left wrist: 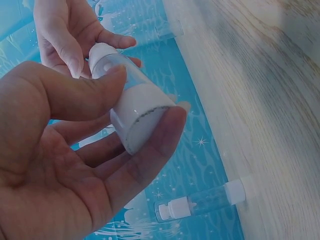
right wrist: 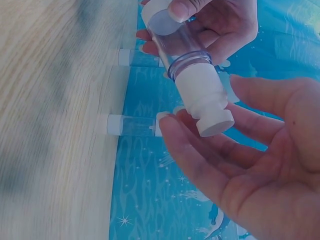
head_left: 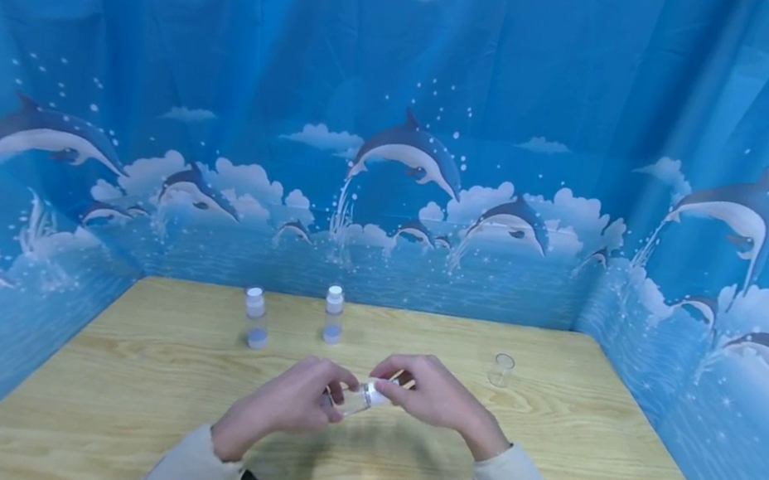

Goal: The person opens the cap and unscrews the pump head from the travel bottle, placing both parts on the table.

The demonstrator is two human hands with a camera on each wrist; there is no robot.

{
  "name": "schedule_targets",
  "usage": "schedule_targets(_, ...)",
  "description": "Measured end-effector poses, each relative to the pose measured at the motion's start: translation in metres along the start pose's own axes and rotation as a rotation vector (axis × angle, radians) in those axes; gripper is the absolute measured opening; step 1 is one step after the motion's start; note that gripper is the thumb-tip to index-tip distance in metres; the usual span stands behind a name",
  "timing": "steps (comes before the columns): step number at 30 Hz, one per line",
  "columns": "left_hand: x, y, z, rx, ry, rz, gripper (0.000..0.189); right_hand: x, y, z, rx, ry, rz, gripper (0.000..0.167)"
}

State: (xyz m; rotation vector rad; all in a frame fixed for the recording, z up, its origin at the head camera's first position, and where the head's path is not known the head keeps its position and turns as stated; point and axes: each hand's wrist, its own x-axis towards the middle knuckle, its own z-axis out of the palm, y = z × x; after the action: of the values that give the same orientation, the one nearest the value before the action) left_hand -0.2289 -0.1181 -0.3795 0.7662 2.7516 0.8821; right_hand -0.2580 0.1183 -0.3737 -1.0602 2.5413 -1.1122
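A clear pump bottle (head_left: 354,401) with a white pump top (right wrist: 202,92) and white base (left wrist: 141,116) is tilted above the table between the hands. My left hand (head_left: 301,397) grips it by the lower body and base, with thumb and fingers on opposite sides in the left wrist view. The right hand (head_left: 434,393) is around the pump top, its fingers spread and loosely bent. Gaps show between its fingertips (right wrist: 167,120) and the pump in the right wrist view. The pump's clear cap is off.
Two similar bottles stand at the back left, one bottle (head_left: 255,318) further left than the other bottle (head_left: 333,316). A clear cap (head_left: 502,371) stands on the wooden table (head_left: 126,392) at the right. Blue dolphin curtains (head_left: 287,90) border the back and sides.
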Motion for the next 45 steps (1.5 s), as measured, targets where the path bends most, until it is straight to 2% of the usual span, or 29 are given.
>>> schedule_targets(8, 0.0005, 0.0011, -0.0006, -0.004, -0.002, 0.003, 0.045, -0.0009, 0.0028, -0.0021, 0.041, -0.005, 0.008, 0.025)
schedule_targets(15, 0.0000, 0.0027, -0.0008, -0.024, -0.014, -0.017, 0.046, -0.0004, 0.0023, 0.0001, 0.093, -0.041, 0.071, 0.024)
schedule_targets(19, 0.0008, 0.0031, -0.0009, -0.027, -0.020, -0.023, 0.046, -0.0015, 0.0002, 0.0005, 0.127, -0.051, 0.081, 0.024)
schedule_targets(29, 0.0009, 0.0038, -0.0009, -0.018, -0.027, -0.040, 0.046, -0.0024, -0.0015, -0.0005, 0.116, -0.048, 0.068, 0.023)
schedule_targets(37, 0.0004, 0.0017, 0.0005, 0.020, -0.006, -0.003, 0.044, -0.0004, -0.0029, 0.0009, 0.033, -0.016, 0.058, 0.021)
schedule_targets(45, 0.0014, 0.0016, 0.0005, 0.012, -0.011, -0.001, 0.044, 0.0002, -0.0044, 0.0013, -0.001, -0.006, 0.045, 0.020)
